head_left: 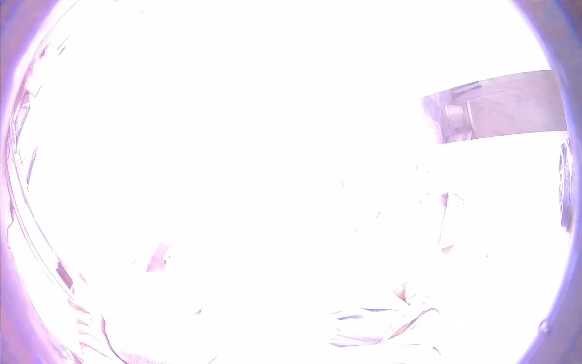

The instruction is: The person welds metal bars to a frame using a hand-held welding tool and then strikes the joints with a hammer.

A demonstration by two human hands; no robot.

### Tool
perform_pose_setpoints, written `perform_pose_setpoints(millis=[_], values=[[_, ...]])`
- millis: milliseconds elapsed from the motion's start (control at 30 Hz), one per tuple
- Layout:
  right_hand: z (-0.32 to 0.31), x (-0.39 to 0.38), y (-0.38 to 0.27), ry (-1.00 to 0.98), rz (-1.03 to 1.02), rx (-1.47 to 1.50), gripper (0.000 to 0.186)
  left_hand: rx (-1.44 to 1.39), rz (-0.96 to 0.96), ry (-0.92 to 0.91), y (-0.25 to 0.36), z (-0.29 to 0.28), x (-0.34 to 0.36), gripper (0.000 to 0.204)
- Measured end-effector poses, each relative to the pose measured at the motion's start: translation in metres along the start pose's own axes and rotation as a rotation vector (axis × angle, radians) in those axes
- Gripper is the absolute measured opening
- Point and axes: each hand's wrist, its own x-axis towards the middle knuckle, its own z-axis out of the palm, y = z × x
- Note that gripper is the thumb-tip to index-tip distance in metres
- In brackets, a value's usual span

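Glare washes out nearly the whole head view to white. At the lower left, faint skin-toned folds look like part of my left hand (pixel 83 324); its fingers cannot be made out well enough to tell their pose. Thin reddish outlines at the lower right may belong to my right hand (pixel 405 327), beside a pale, bluish-edged shape (pixel 364 326) whose kind is lost in the brightness. Whether either hand holds anything is hidden by the glare.
A greyish-purple rectangular recess or panel (pixel 518 106) shows at the upper right, with a pale cup-shaped thing (pixel 458 118) at its left end. A round ribbed object (pixel 565 185) sits at the right rim. Near the left rim is a small dark block (pixel 64 275).
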Motion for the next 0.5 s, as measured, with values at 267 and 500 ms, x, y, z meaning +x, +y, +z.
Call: perform_pose_setpoints(millis=[267,500], values=[[-0.003,0.008,-0.001,-0.030,0.011,0.015,0.041,0.062,0.017,0.031,-0.007,0.006,-0.002,0.040],[-0.002,0.006,-0.002,-0.008,0.024,0.040,0.038,-0.032,0.071,0.196,-0.004,0.008,0.001,0.027]])
